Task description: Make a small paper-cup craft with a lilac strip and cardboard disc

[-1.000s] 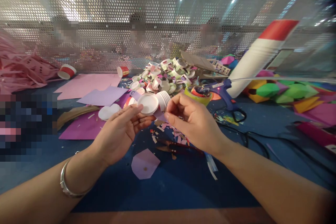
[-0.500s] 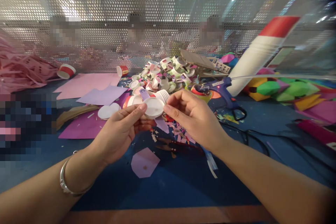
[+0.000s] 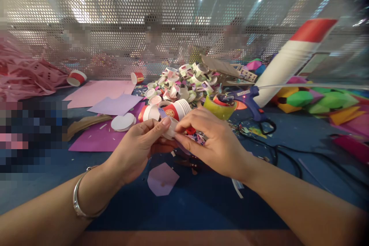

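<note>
My left hand [image 3: 137, 149] and my right hand [image 3: 213, 142] meet over the blue table [image 3: 184, 207]. Both pinch a small white paper disc [image 3: 170, 130], the cut-out bottom of a cup, between thumbs and fingertips. Most of the disc is hidden by my fingers. Just behind my fingers lie a stack of red and white paper cups [image 3: 175, 110] on its side and a lilac paper strip. A lilac paper hexagon [image 3: 162, 178] lies on the table below my hands. A silver bangle sits on my left wrist.
A heap of cut cup pieces [image 3: 184, 80] is at centre back. A blue glue gun [image 3: 250, 98] with its black cable lies right, beside a yellow tape roll [image 3: 219, 108]. Pink and purple paper sheets [image 3: 98, 92] lie left. Coloured paper shapes [image 3: 314, 100] are far right. A perforated screen stands behind.
My hands have come lower and closer together. The white disc, held up flat in my left fingers a second ago, is now pinched by both hands and mostly covered.
</note>
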`<state>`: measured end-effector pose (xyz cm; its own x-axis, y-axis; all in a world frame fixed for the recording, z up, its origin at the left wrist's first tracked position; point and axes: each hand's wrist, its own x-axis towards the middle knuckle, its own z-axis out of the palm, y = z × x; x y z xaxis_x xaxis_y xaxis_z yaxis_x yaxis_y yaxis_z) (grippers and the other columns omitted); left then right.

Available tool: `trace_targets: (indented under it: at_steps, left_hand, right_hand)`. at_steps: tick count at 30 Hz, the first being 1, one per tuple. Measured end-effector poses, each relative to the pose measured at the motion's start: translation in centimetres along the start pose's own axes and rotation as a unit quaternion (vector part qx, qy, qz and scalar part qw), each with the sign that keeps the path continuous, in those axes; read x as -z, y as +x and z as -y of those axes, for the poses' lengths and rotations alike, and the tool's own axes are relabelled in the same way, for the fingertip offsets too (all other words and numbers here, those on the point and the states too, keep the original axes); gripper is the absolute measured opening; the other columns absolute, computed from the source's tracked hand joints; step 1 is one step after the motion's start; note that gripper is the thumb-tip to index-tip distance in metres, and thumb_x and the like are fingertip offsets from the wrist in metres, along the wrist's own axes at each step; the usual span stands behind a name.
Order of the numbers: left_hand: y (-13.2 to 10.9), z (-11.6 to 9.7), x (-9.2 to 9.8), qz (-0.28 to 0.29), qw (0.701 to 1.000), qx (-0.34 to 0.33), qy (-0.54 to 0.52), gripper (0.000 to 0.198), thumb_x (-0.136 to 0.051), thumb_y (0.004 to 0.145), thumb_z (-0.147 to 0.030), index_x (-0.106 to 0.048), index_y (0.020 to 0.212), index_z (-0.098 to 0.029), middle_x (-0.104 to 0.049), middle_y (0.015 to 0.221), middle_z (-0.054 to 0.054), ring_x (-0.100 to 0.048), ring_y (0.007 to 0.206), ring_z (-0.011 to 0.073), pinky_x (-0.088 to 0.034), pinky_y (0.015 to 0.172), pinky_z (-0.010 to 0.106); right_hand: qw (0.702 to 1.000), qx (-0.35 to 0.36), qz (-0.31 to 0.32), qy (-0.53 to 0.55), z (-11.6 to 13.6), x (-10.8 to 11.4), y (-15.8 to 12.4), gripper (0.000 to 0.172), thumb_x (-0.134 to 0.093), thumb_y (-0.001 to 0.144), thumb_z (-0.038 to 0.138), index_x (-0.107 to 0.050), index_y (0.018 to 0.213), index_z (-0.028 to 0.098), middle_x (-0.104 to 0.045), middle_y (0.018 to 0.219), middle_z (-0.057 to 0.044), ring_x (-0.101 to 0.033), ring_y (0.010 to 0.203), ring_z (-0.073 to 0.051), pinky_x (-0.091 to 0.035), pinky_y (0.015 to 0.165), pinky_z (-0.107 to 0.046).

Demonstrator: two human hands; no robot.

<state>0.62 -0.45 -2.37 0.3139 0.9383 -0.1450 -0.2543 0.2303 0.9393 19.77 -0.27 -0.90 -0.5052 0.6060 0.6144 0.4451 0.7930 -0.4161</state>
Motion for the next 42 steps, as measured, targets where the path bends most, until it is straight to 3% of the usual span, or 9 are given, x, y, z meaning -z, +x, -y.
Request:
trace_targets:
  at_steps: [12,22,29,37,42]
  left_hand:
    - [-0.07,0.24,-0.08,0.023,1.000,-0.013,0.010,0.029,-0.070,0.087,-0.042,-0.069,0.083,-0.014,-0.074,0.082,0.006,-0.070,0.074,0.0148,-0.058,0.071,0.024]
    - [-0.21,0.34,-0.31,-0.004,0.998,-0.032,0.052,0.028,-0.075,0.083,-0.040,-0.064,0.075,-0.016,-0.072,0.073,0.002,-0.069,0.069,0.0136,-0.057,0.069,0.025]
    - [-0.55,0.28,-0.14,0.021,0.997,-0.055,0.055,0.019,-0.076,0.084,-0.033,-0.068,0.083,-0.016,-0.071,0.078,0.001,-0.066,0.074,0.0117,-0.054,0.074,0.023]
    - [-0.75,0.34,-0.25,-0.011,0.996,-0.053,0.071,0.022,-0.080,0.079,-0.032,-0.067,0.078,-0.015,-0.070,0.074,0.003,-0.065,0.071,0.0130,-0.054,0.069,0.023]
    - [-0.76,0.50,-0.26,-0.002,0.996,-0.057,0.065,0.022,-0.078,0.082,-0.035,-0.068,0.082,-0.015,-0.069,0.078,0.002,-0.064,0.077,0.0128,-0.053,0.076,0.024]
  right_hand:
    - [1.000,-0.018,0.008,0.006,0.28,-0.11,-0.13,0.012,-0.060,0.087,0.010,-0.059,0.087,0.022,-0.063,0.084,-0.002,-0.056,0.085,-0.019,-0.045,0.084,-0.036]
    - [0.999,-0.034,0.010,0.024,0.38,-0.27,-0.23,0.012,-0.061,0.085,0.011,-0.056,0.083,0.021,-0.061,0.083,-0.002,-0.055,0.084,-0.017,-0.044,0.083,-0.035]
    - [0.998,-0.053,-0.007,0.031,0.25,0.13,-0.10,0.011,-0.060,0.086,0.011,-0.058,0.084,0.021,-0.060,0.081,-0.001,-0.054,0.080,-0.016,-0.045,0.079,-0.034]
    - [0.998,-0.046,-0.007,0.035,0.36,-0.25,-0.26,0.010,-0.064,0.083,0.008,-0.062,0.081,0.017,-0.061,0.081,-0.003,-0.055,0.082,-0.016,-0.045,0.077,-0.032]
    - [0.999,-0.034,-0.021,0.022,0.16,-0.14,-0.31,0.008,-0.063,0.086,0.009,-0.067,0.083,0.015,-0.064,0.081,-0.004,-0.058,0.082,-0.017,-0.046,0.077,-0.033]
